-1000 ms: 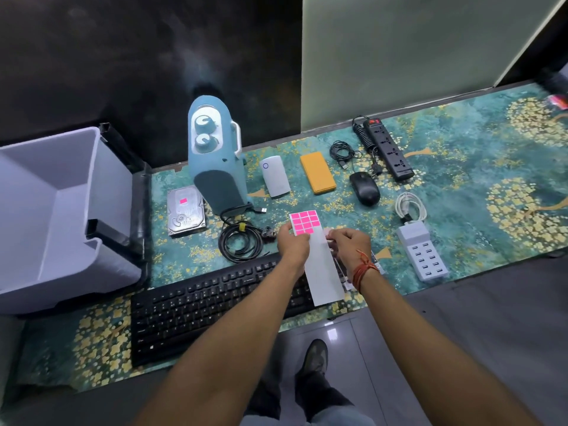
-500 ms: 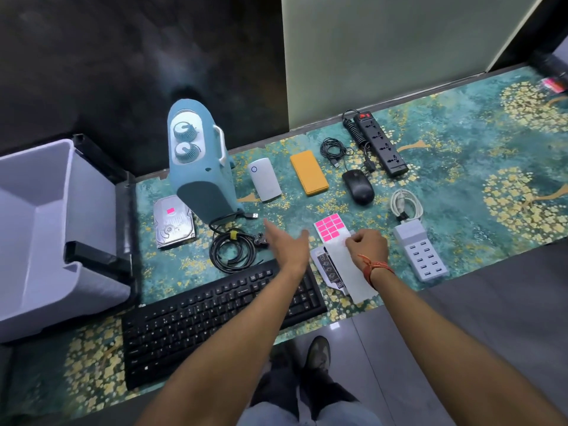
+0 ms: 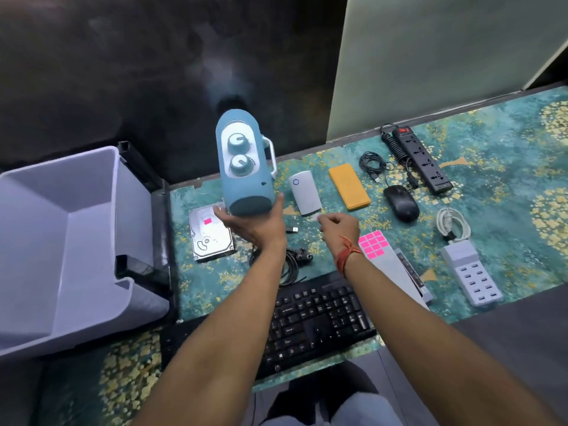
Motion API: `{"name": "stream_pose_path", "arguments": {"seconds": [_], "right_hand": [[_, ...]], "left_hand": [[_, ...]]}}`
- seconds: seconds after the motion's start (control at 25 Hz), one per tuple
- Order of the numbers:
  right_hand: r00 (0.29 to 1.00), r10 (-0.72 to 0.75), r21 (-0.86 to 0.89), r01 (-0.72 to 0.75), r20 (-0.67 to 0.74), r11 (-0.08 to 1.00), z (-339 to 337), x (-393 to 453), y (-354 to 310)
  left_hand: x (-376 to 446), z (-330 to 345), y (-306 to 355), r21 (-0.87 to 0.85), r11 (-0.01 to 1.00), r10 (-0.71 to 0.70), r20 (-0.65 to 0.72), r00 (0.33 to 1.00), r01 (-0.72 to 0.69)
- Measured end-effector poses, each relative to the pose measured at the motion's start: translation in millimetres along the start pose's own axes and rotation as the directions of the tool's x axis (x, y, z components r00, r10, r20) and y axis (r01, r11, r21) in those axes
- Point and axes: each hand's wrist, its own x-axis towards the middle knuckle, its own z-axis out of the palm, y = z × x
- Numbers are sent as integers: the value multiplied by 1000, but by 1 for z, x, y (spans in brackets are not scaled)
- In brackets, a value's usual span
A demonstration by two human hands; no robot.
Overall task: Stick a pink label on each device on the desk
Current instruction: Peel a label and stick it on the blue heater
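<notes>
My left hand (image 3: 255, 229) grips the base of the tall blue device with two knobs (image 3: 242, 170), thumb on its right side and fingers on its left. My right hand (image 3: 338, 226) pinches a small label (image 3: 316, 217), which looks pale from here, just right of that device. The sheet of pink labels (image 3: 373, 245) lies on the desk beside my right wrist. A hard drive (image 3: 212, 238) at the left carries a pink label (image 3: 207, 221). No label shows on the white power bank (image 3: 304, 193), orange power bank (image 3: 349, 186), mouse (image 3: 401, 202), power strip (image 3: 422, 161), USB hub (image 3: 470, 272) or keyboard (image 3: 316, 318).
A large grey bin (image 3: 61, 241) stands at the left edge of the desk. Coiled black cables (image 3: 373, 162) lie near the power strip and a white cable (image 3: 451, 224) above the USB hub. A dark wall rises behind the desk.
My left hand let go of the label sheet, reached left and took hold of the blue device's base. My right hand laid the sheet down and came forward with one label pinched.
</notes>
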Motion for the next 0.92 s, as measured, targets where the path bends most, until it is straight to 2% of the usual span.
{"name": "stream_pose_path", "arguments": {"seconds": [0.12, 0.2, 0.28, 0.36, 0.48, 0.56, 0.76, 0.92], "right_hand": [[1000, 0, 36, 0, 6, 999, 30, 0, -15], [1000, -7, 48, 6, 17, 999, 41, 1, -23], [1000, 6, 56, -7, 7, 998, 50, 4, -29], [1000, 0, 57, -1, 15, 998, 60, 4, -35], [997, -57, 40, 56, 43, 998, 77, -4, -50], [993, -110, 30, 108, 49, 994, 86, -9, -62], [977, -202, 27, 204, -63, 979, 86, -15, -87], [951, -301, -55, 298, -70, 953, 80, -19, -92]], "left_hand": [[5, -8, -1, -8, 1000, -12, -22, 1000, 11], [14, -18, 0, -86, 995, -43, -24, 999, 41], [26, -31, 6, -156, 981, -127, -42, 991, 119], [41, -47, 9, -299, 934, -219, -49, 974, 195], [50, -68, 15, -549, 739, -422, 77, 903, 391], [47, -83, 18, -565, 634, -516, 200, 833, 528], [41, -108, 14, -632, 439, -509, 410, 757, 638], [37, -112, 11, -622, 398, -463, 498, 733, 675]]}}
